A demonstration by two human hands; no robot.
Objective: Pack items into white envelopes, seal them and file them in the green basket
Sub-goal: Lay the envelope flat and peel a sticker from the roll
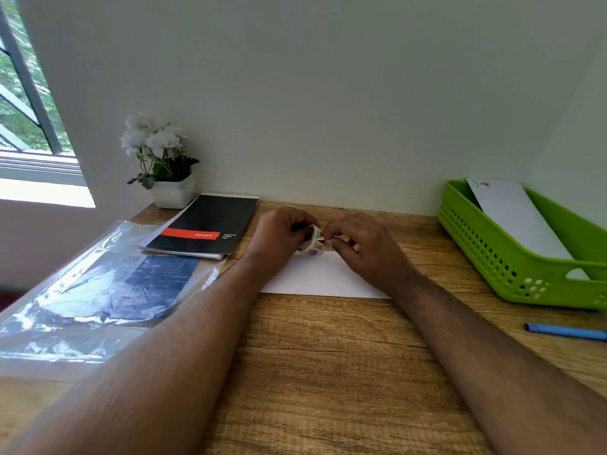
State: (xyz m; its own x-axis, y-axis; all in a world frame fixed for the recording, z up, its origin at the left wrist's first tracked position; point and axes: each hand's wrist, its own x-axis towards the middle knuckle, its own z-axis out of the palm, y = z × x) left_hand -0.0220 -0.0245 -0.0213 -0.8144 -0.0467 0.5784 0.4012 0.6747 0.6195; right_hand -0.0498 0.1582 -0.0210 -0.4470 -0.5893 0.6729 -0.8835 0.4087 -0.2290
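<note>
White envelope (315, 277) lies flat on the wooden desk (328, 356), near its far edge, directly under both hands. The left hand (279, 236) grips a small roll of stickers (312, 241), its fingers curled round the roll and holding it just above the envelope's far edge. The right hand (364, 244) meets it from the other side, thumb and forefinger pinching the loose end of the strip where it leaves the roll; a purple round sticker shows on the roll's lower side. Both wrists hover over or rest on the envelope; which one, I cannot tell. To the right stands the green basket (492, 257), with one white envelope (519, 218) already leaning inside it, a small red mark near its top corner. A blue pen (565, 330) lies on the desk in front of the basket. To the left lie a black spiral pad (210, 224) with a red band, and nearer, a clear plastic bag (98, 290) with dark contents. A potted white flower (161, 162) sits in the far left corner by the window.
</note>
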